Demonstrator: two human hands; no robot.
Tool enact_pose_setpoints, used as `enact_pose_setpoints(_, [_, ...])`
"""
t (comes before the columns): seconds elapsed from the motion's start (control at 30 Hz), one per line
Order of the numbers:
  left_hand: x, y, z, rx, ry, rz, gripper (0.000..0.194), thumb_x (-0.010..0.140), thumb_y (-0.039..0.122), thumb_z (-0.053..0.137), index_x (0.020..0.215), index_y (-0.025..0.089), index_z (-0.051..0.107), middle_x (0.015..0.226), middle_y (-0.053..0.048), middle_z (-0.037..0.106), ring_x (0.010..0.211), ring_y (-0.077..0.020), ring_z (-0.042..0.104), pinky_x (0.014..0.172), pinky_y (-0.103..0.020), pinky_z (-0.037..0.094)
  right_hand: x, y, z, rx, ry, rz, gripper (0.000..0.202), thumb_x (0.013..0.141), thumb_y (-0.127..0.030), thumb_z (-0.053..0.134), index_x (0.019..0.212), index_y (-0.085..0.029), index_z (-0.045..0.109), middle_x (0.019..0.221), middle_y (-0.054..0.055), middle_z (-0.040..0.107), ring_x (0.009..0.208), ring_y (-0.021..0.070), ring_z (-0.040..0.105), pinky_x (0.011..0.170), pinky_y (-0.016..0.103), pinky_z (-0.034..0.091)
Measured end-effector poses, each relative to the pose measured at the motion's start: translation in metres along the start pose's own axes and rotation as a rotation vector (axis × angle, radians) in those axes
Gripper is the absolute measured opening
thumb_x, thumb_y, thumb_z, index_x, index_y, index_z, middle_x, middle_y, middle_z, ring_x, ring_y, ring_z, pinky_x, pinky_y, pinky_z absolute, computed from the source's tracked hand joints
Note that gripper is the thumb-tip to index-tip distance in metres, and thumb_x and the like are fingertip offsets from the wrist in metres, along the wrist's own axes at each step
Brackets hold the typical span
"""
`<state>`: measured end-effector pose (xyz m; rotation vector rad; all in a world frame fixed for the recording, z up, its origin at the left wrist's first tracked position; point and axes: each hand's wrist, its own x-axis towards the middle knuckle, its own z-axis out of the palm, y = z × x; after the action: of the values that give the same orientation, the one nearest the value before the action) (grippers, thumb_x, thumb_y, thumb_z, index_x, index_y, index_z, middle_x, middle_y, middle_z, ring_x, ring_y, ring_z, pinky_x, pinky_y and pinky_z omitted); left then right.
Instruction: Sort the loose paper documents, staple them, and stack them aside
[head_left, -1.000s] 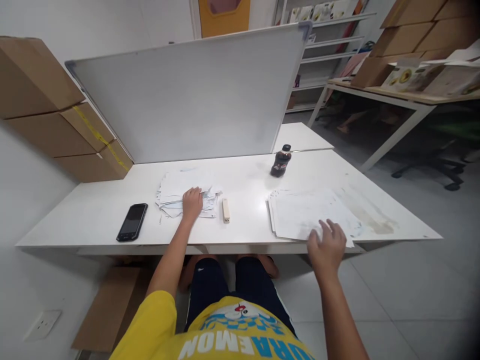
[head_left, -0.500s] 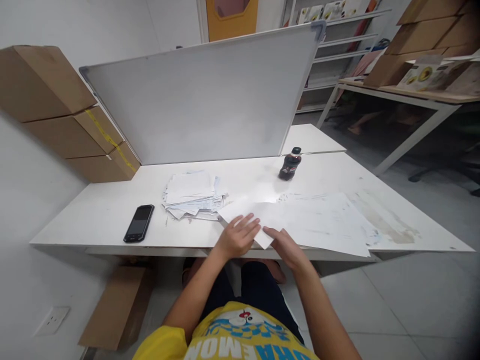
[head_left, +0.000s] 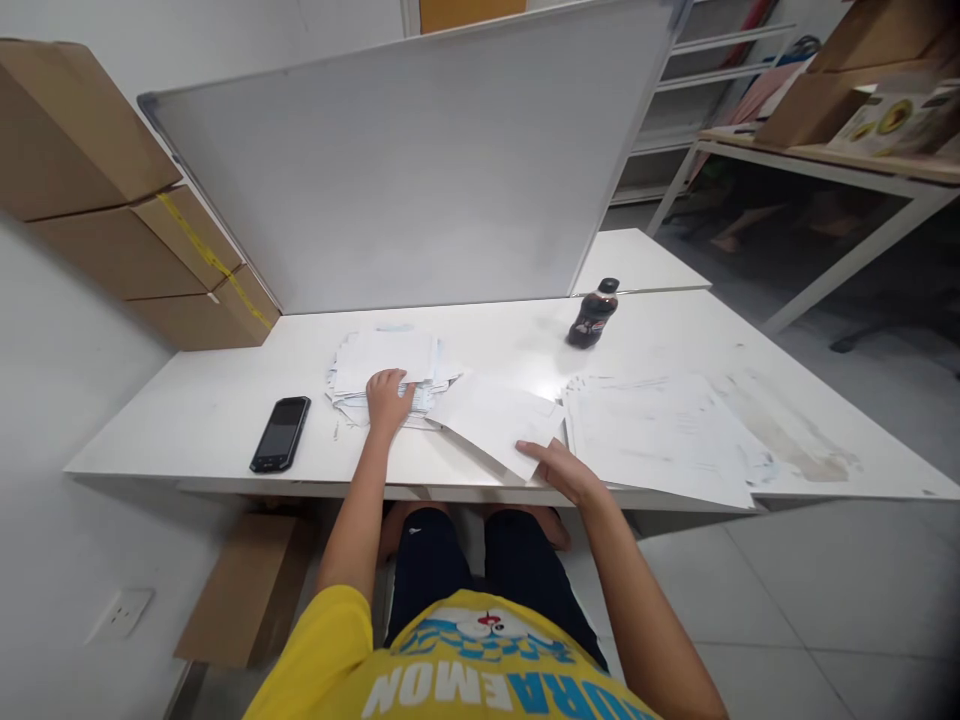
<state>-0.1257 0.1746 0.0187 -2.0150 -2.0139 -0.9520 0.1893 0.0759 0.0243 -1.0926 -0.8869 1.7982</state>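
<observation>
My left hand [head_left: 388,400] rests at the front edge of an uneven stack of small paper sheets [head_left: 386,355]. Its fingers lie on the top sheet, with the thumb apart. Between thumb and fingers, my right hand [head_left: 562,467] pinches the near right corner of a white sheet of paper [head_left: 495,420]. That sheet lies at a slant, its left corner close to the stack and its near edge slightly lifted. To the right of it is a pile of larger white sheets [head_left: 652,435], which reaches the table's front edge.
A black phone [head_left: 280,434] lies at the left of the white table [head_left: 187,420]. A dark drink bottle [head_left: 593,315] stands behind the papers. A whiteboard [head_left: 420,170] leans along the back, beside stacked cardboard boxes [head_left: 97,150]. Another desk [head_left: 817,165] is at right.
My left hand has left the sheet and moved left to the small-paper stack. The sheet in my right hand now lies more spread out. The view has tilted down slightly.
</observation>
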Motion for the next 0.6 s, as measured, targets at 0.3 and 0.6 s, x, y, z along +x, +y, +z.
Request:
enact_pose_setpoints(0.3, [-0.019,0.021,-0.018,-0.101,0.223,0.204,0.025,0.092,0.016,0.044,0.101,0.018,0.067,0.105,-0.011,0.071,0.105,-0.0253,0.061,0.096,-0.043,0.042,0.006,0.004,0.0,0.041,0.147,-0.006,0.053,0.064,-0.02,0.074,0.116,-0.02,0.064,0.104,0.007,0.075,0.096,0.0277,0.071,0.083,0.038,0.059])
enact_pose_setpoints(0.6, [-0.093,0.089,-0.027,-0.254,-0.004,0.724,0.028,0.086,0.014,0.05,0.109,0.019,0.066,0.106,-0.008,0.073,0.111,-0.0234,0.064,0.098,-0.042,0.047,-0.001,-0.005,0.006,0.024,0.124,0.02,0.052,0.059,-0.02,0.072,0.111,-0.02,0.065,0.1,0.006,0.076,0.099,0.0283,0.069,0.082,0.036,0.057])
